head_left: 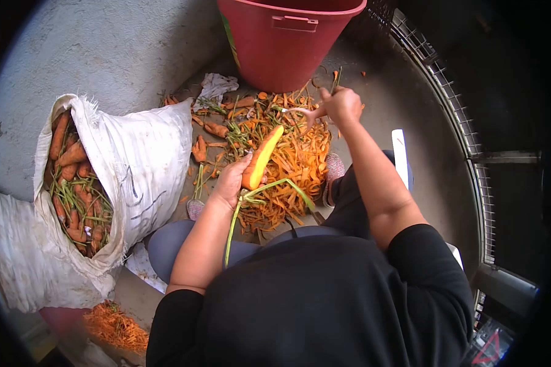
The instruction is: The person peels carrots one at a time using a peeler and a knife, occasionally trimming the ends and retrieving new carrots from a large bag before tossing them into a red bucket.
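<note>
Carrot [262, 158], peeled bright orange, sits slanted above the heap of peelings [291, 165], its tip pointing up toward the red bucket [284, 40] and its green stalk [236, 220] trailing down from the butt end toward the person's lap. The left hand [231, 182] cups that lower end from the left of the heap, fingers curled closed around it, forearm running straight back to the black sleeve. The right hand [341, 105] is raised at the heap's far right edge, just below the bucket, arm stretched nearly full length; its fingers are folded shut on a peeler [300, 112], whose thin blade points left over the peelings. Left of the heap, a white sack [138, 159] lies open, full of unpeeled carrots [73, 183].
</note>
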Motion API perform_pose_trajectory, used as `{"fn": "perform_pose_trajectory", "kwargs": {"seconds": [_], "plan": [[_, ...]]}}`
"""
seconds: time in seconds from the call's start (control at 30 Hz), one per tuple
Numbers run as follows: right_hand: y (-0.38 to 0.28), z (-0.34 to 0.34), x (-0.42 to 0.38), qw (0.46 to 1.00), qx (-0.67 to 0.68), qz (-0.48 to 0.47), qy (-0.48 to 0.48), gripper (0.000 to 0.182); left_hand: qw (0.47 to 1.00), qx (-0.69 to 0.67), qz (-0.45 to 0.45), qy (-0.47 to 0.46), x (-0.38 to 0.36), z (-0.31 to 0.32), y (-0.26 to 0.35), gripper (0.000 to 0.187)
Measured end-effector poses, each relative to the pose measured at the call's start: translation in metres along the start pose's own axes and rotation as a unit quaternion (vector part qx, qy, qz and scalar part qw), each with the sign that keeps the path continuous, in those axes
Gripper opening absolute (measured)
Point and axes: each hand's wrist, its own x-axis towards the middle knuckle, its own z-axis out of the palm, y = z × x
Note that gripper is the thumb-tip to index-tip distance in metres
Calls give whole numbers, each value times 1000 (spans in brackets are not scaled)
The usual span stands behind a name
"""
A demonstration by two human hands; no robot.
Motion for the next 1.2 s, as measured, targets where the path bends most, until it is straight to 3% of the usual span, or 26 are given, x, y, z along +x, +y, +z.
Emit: {"fn": "perform_pose_trajectory", "kwargs": {"seconds": [0.03,0.1,0.13,0.23,0.3,0.33,0.43,0.57,0.63,0.7,0.73,0.83,0.87,0.9,0.97,1.03,1.1,1.13,1.17,1.2], "plan": [[-3,-10,-4,999,3,-6,39,39,1000,4,7,10,-1,2,1,34],[-17,-14,-27,998,63,-24,8,40,1000,-11,-12,0,-2,0,1,35],[-23,-2,-42,987,131,-90,38,40,999,-23,-24,-7,3,-7,-1,36],[-44,4,-97,964,108,-239,-42,38,999,11,19,47,-6,20,5,34],[-40,20,-84,976,77,-204,-29,38,996,76,17,38,2,5,-1,32],[-34,24,-62,988,79,-133,-25,37,999,40,-15,-28,2,0,-2,33],[-3,5,0,999,25,23,11,35,997,-30,-38,-55,-2,0,0,32],[-27,-6,-32,993,110,-37,-23,37,998,-27,-43,-26,3,-3,-2,31],[-49,-2,-80,981,86,-164,-58,40,999,-27,-27,-20,2,-1,-3,30],[-57,-3,-99,971,3,-218,-95,37,1000,5,-11,13,-3,10,2,30],[-50,7,-84,982,25,-161,-100,37,996,92,10,20,1,7,-2,32],[-10,24,-5,994,33,31,-101,34,997,-10,-45,-67,0,-2,-6,33],[-3,9,2,998,-27,35,-52,33,996,-13,-49,-69,-2,-2,-6,34],[-1,2,4,1000,-20,20,-6,32,997,-15,-45,-68,-2,-1,-5,35],[-3,-1,-4,999,40,19,-20,31,997,-20,-39,-64,-2,0,-3,37],[-30,-6,-44,990,122,-41,-55,31,999,1,8,-38,0,-1,-7,34],[-45,-1,-86,980,102,-155,-75,33,998,29,53,-11,5,-5,-11,32],[-49,2,-96,976,67,-188,-90,33,992,90,71,-59,4,-14,-7,36],[-49,4,-100,969,30,-220,-104,33,998,-15,-17,-56,10,-15,-10,35],[-48,5,-89,976,21,-175,-130,33,999,10,-8,-53,3,-5,-6,34]]}}
